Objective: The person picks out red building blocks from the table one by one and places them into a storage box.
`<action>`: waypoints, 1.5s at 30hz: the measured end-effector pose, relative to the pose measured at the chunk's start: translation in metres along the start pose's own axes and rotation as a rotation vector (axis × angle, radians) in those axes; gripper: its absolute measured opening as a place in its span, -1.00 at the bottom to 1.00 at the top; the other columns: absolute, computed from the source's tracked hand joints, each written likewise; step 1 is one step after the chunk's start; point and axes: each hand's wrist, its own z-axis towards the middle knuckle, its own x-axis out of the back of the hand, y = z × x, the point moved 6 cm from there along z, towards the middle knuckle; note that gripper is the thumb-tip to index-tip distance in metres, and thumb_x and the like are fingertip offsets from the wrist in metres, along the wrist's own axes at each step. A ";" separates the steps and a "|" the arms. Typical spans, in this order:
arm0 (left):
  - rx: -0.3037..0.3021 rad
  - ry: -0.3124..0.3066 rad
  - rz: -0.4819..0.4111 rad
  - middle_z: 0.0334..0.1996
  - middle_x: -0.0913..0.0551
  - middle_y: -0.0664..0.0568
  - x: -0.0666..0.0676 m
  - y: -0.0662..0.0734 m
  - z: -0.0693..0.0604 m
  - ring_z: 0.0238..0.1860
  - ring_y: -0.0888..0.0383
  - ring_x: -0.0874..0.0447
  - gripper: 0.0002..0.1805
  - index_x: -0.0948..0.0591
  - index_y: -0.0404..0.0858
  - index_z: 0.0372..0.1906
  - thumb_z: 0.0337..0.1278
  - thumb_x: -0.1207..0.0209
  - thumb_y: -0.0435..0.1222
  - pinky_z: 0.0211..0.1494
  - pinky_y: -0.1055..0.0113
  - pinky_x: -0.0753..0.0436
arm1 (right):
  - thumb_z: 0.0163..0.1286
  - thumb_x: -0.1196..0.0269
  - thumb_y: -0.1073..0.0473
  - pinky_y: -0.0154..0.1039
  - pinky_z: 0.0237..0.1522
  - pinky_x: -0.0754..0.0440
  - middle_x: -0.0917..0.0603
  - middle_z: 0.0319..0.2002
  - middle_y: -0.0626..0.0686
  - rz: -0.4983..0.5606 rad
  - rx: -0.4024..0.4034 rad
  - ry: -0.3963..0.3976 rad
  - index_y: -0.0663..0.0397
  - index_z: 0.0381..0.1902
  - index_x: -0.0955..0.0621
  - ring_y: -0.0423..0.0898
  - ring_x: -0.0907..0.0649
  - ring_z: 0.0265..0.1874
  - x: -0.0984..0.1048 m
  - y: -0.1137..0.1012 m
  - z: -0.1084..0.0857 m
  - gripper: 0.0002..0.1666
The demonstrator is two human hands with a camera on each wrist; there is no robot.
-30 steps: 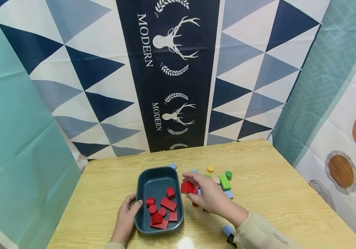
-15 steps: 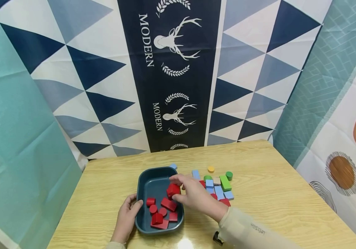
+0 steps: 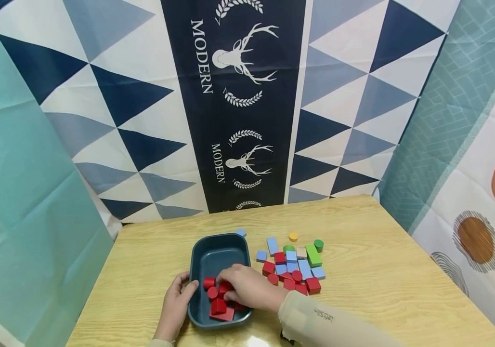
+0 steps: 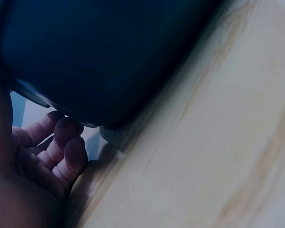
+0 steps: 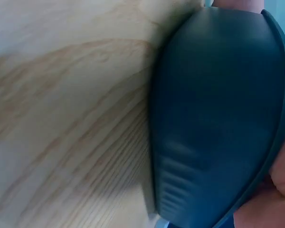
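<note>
In the head view a dark teal tray [image 3: 219, 237] stands on the table with several red blocks in it, among them a red cylinder [image 3: 209, 283]. My left hand [image 3: 177, 300] grips its left side, thumb over the rim; the left wrist view shows curled fingers [image 4: 75, 154] against the outside wall. My right hand [image 3: 247, 287] reaches over the right rim into the tray. Between its thumb and fingers is a red block [image 3: 225, 288], low among the others and partly covered. The tray wall [image 5: 218, 104] fills much of the right wrist view.
Right of the tray lies a group of loose blocks: red block [image 3: 313, 285], blue block [image 3: 272, 246], green block [image 3: 313, 255], and a yellow disc [image 3: 293, 236] behind. A blue block [image 3: 240, 232] sits by the tray's far corner. Patterned cloth [image 3: 247, 106] hangs behind the wooden table [image 3: 143, 250].
My right hand has carried the red block leftward from beside the tray, over the rim, then down and nearer among the red blocks. The left hand stays on the tray.
</note>
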 end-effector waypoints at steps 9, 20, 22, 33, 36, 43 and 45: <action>-0.006 0.001 0.000 0.33 -0.63 -0.27 0.000 0.000 -0.002 0.20 0.05 -0.70 -0.47 -0.49 -0.34 0.42 0.56 -0.17 -0.14 0.01 0.48 -0.70 | 0.46 -0.43 0.15 -0.38 0.07 -0.69 -0.79 -0.08 -0.17 -0.070 -0.018 0.017 -0.13 0.07 -0.75 -0.30 -0.68 -0.10 -0.006 -0.009 0.014 -0.75; 0.002 0.009 0.012 0.35 -0.63 -0.27 -0.004 -0.001 -0.001 0.24 0.00 -0.70 -0.45 -0.49 -0.33 0.45 0.55 -0.18 -0.12 0.09 0.44 -0.71 | 0.50 -0.38 0.03 -0.26 0.16 -0.68 -0.79 -0.05 -0.15 -0.104 0.008 0.154 -0.14 0.00 -0.77 -0.21 -0.65 -0.03 0.000 -0.001 -0.006 -0.82; 0.003 0.004 0.013 0.35 -0.62 -0.27 -0.005 -0.001 0.000 0.23 0.00 -0.70 -0.44 -0.49 -0.33 0.45 0.55 -0.18 -0.12 0.09 0.42 -0.72 | 0.53 -0.36 0.03 -0.20 0.19 -0.68 -0.78 -0.03 -0.15 -0.067 0.006 0.193 -0.14 0.01 -0.76 -0.19 -0.65 0.03 0.009 0.006 -0.021 -0.82; 0.000 0.009 0.021 0.31 -0.64 -0.25 0.001 0.003 0.002 0.12 0.07 -0.71 -0.47 -0.50 -0.33 0.42 0.54 -0.18 -0.15 -0.02 0.50 -0.69 | 0.41 -0.47 0.02 0.08 0.22 -0.67 -0.76 0.11 0.05 -0.159 -0.208 0.239 0.02 0.12 -0.69 0.02 -0.68 0.11 0.039 0.080 -0.110 -0.60; -0.003 0.016 0.025 0.32 -0.64 -0.26 0.003 0.003 0.002 0.14 0.06 -0.70 -0.47 -0.51 -0.33 0.42 0.54 -0.19 -0.15 0.00 0.52 -0.68 | 0.36 -0.51 -0.05 0.11 0.24 -0.67 -0.75 0.14 0.09 -0.180 -0.220 0.178 0.03 0.19 -0.67 0.06 -0.67 0.14 0.037 0.088 -0.122 -0.46; 0.014 0.005 0.016 0.35 -0.61 -0.26 0.000 0.002 0.000 0.17 0.04 -0.68 -0.45 -0.48 -0.33 0.45 0.56 -0.17 -0.14 0.02 0.50 -0.69 | 0.32 -0.54 0.00 0.07 0.19 -0.70 -0.79 0.10 0.04 -0.146 -0.258 0.155 0.01 0.24 -0.67 -0.04 -0.67 0.04 0.032 0.096 -0.132 -0.43; 0.021 0.006 0.018 0.35 -0.61 -0.26 0.000 0.001 0.000 0.17 0.04 -0.67 -0.45 -0.47 -0.32 0.46 0.56 -0.16 -0.12 0.02 0.48 -0.69 | 0.33 -0.54 0.00 0.06 0.15 -0.70 -0.80 0.08 0.03 -0.148 -0.273 0.158 0.00 0.24 -0.68 -0.06 -0.66 0.01 0.030 0.097 -0.132 -0.44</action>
